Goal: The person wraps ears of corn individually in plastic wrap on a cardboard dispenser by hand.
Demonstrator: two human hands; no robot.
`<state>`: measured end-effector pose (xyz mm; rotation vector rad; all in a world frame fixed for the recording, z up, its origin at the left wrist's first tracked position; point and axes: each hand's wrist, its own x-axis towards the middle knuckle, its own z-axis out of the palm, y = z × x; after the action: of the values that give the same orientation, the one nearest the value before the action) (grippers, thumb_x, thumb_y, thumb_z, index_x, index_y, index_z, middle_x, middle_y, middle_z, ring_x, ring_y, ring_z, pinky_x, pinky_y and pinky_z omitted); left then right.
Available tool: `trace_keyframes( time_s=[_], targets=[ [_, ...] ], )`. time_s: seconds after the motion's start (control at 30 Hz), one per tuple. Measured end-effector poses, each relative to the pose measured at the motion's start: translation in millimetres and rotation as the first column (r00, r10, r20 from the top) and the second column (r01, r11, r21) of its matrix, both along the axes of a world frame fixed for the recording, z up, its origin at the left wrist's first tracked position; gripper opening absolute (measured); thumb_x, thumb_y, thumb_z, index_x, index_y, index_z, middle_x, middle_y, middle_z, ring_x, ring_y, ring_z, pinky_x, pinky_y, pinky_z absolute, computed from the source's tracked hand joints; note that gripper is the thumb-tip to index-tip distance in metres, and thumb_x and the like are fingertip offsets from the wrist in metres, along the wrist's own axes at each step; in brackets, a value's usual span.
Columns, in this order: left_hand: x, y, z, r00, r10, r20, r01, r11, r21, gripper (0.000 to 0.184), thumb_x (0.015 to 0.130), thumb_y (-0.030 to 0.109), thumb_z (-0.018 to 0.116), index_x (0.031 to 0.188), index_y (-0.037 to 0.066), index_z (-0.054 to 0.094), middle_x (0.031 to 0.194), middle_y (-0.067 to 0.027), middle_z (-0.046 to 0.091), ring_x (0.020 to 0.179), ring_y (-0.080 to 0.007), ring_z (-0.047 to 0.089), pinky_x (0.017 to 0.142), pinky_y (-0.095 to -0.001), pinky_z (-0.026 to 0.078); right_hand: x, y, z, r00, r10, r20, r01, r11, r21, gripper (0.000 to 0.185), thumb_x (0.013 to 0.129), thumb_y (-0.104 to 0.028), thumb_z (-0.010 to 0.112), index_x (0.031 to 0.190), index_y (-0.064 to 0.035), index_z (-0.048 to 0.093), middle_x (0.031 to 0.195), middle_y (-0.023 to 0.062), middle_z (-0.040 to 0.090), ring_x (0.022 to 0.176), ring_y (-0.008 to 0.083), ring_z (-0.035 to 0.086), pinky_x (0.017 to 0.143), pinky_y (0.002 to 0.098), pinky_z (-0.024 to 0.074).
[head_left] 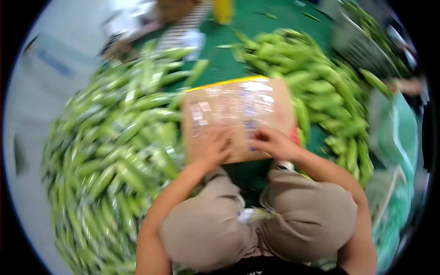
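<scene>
A brown cardboard piece (282, 98) with a yellow far edge lies in front of my knees. Clear shiny film (256, 98) and blurred print show on its top. My left hand (213, 144) rests on its near left part, fingers stretched out and somewhat smeared by motion. On the near right part is my right hand (277, 145), its fingers bent and apart, with nothing visible in them. To the left spreads a large heap of long green vegetables in shiny plastic (114, 142), which look like corn ears. Unwrapped green ones (327, 87) are piled on the right.
A grey crate (362, 46) with green produce stands at the far right. Nearer are a pale green plastic bag (398, 133) and another person's hand (408, 86). A yellow object (223, 11) stands at the back on the green floor (261, 13).
</scene>
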<state>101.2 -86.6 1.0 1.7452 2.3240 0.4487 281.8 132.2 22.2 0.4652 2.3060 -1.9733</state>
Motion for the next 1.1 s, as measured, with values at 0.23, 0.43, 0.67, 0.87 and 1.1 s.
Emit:
trace_keyframes(
  time_s=[0.23, 0.43, 0.67, 0.87, 1.1],
  targets=[
    [16, -4, -28, 0.990, 0.004, -0.142, -0.015, 0.997, -0.076, 0.064, 0.089, 0.045, 0.071, 0.148, 0.023, 0.058, 0.166, -0.0107, 0.038, 0.153, -0.0366, 0.032, 0.124, -0.0607, 0.018, 85, 182, -135, 0.665, -0.739, -0.108, 0.457, 0.288, 0.841, 0.055, 0.086, -0.031, 0.081, 0.125, 0.0032, 0.062, 0.114, 0.0210, 0.071, 0.105, 0.0346, 0.069, 0.092, 0.0439, 0.0547],
    [5, -17, -39, 0.987, 0.131, -0.092, -0.108, 0.968, 0.225, 0.058, 0.083, 0.031, 0.079, 0.137, 0.015, 0.065, 0.153, -0.0119, 0.052, 0.143, -0.0362, 0.046, 0.120, -0.0588, 0.027, 107, 162, -215, 0.612, -0.724, 0.319, 0.593, 0.687, 0.421, 0.073, 0.074, -0.034, 0.088, 0.130, -0.0004, 0.056, 0.123, 0.0210, 0.070, 0.111, 0.0343, 0.068, 0.096, 0.0425, 0.0532],
    [-45, 41, -15, 0.984, 0.175, -0.036, -0.162, 0.958, 0.237, 0.058, 0.089, 0.036, 0.075, 0.144, 0.023, 0.063, 0.158, -0.0114, 0.048, 0.146, -0.0382, 0.042, 0.121, -0.0593, 0.024, 121, 147, -153, 0.590, -0.799, -0.114, 0.756, 0.497, 0.426, 0.053, 0.086, -0.030, 0.082, 0.122, -0.0027, 0.055, 0.109, 0.0117, 0.067, 0.097, 0.0236, 0.063, 0.090, 0.0369, 0.0502],
    [-42, 41, -28, 0.971, 0.138, -0.195, -0.138, 0.990, 0.016, 0.050, 0.091, 0.048, 0.070, 0.137, 0.028, 0.068, 0.160, -0.0130, 0.045, 0.150, -0.0399, 0.036, 0.124, -0.0616, 0.018, -8, 122, -1, 0.912, -0.265, -0.314, 0.410, 0.616, 0.672, 0.073, 0.083, -0.019, 0.084, 0.144, -0.0052, 0.047, 0.128, 0.0169, 0.063, 0.116, 0.0327, 0.061, 0.101, 0.0408, 0.0505],
    [-47, 27, -49, 0.887, 0.306, 0.344, -0.461, 0.590, 0.663, 0.058, 0.081, 0.040, 0.084, 0.128, 0.012, 0.064, 0.146, -0.0163, 0.053, 0.137, -0.0390, 0.045, 0.119, -0.0571, 0.029, -139, 84, -24, 0.916, 0.383, -0.117, -0.106, 0.513, 0.852, 0.076, 0.080, -0.025, 0.083, 0.148, -0.0159, 0.050, 0.123, 0.0095, 0.063, 0.120, 0.0327, 0.058, 0.101, 0.0460, 0.0509]
  ],
)
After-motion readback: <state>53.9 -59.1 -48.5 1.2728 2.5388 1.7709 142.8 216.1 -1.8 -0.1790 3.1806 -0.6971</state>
